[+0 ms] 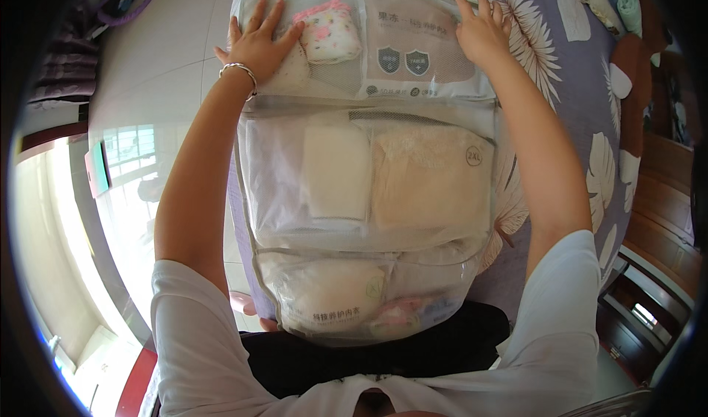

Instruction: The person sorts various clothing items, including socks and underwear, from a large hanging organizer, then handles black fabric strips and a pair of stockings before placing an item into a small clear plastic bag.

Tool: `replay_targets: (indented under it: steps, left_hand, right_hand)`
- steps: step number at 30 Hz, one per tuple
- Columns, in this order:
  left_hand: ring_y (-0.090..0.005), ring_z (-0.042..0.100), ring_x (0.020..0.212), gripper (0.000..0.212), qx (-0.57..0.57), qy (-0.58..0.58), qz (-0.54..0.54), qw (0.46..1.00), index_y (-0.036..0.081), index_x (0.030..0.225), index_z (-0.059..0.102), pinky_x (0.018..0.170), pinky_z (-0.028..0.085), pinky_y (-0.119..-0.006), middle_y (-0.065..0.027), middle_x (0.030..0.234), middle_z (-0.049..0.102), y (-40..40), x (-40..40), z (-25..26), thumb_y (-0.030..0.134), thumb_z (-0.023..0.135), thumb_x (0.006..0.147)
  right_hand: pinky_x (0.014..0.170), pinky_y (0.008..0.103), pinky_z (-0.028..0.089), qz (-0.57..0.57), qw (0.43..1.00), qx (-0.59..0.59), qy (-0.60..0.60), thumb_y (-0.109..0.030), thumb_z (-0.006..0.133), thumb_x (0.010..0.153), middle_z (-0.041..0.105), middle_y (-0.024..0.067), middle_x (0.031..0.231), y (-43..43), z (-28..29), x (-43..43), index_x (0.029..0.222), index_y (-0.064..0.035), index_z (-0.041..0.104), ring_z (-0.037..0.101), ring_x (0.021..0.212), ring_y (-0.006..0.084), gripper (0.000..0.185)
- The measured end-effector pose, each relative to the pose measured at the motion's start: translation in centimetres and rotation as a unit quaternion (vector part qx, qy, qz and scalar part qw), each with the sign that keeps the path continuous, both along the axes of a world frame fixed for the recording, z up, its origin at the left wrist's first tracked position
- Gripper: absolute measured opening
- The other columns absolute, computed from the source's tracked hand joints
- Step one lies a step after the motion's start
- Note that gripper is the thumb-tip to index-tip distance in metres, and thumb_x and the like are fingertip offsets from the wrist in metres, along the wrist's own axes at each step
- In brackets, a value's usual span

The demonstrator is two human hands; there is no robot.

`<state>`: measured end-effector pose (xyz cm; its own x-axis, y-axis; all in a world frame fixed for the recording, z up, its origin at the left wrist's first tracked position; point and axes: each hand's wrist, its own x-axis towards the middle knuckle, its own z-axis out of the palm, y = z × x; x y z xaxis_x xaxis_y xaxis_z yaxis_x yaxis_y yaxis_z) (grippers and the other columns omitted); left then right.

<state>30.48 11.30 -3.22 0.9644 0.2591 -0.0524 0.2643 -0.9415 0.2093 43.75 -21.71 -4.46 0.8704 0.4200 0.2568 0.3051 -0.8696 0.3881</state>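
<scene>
A hanging organizer with see-through mesh pockets (368,240) lies flat before me, its lower end against my lap. My left hand (260,43) rests spread on its top left pocket, beside a folded white cloth item with pink trim (331,32). At the top right pocket, which holds a printed plastic package (420,46), my right hand (482,30) touches the edge with fingers apart. The middle pockets hold a folded cream cloth (336,173) and a beige garment in a bag (434,179). In the bottom pockets are a bagged pale item (332,295) and a pink item (395,314).
A bed with a purple leaf-patterned sheet (575,96) lies under the organizer and to its right. Folded cloths (625,5) are at the upper right. Pale floor tiles (166,35) and a dark purple curtain (66,74) show at left; wooden furniture (664,190) stands at right.
</scene>
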Motion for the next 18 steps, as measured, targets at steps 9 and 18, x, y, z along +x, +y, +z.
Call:
replay_targets:
  steps: [9,18]
  left_hand:
    - [-0.0325,0.01,0.136,0.057,0.095,-0.007,-0.088,0.992,0.044,0.137,0.024,0.101,0.014,-0.065,0.002,0.148,0.018,-2.6,-3.2,-0.3,0.063,0.035,0.084]
    - [-0.0315,0.011,0.136,0.057,0.098,0.138,-0.063,0.984,0.042,0.137,0.025,0.1,0.018,-0.064,-0.0004,0.149,0.013,-4.0,-2.2,3.7,0.062,0.034,0.085]
  right_hand:
    - [0.1,0.0654,0.016,0.047,0.965,0.165,0.2,-0.064,0.031,0.085,0.014,-0.001,0.148,2.0,-0.5,-7.6,0.137,-0.0386,0.026,0.012,0.136,0.0297,0.058]
    - [0.101,0.0644,0.013,-0.03,0.959,0.073,0.273,-0.047,0.044,0.088,0.027,0.0015,0.145,4.2,4.6,-10.0,0.133,-0.0309,0.037,0.021,0.133,0.0309,0.048]
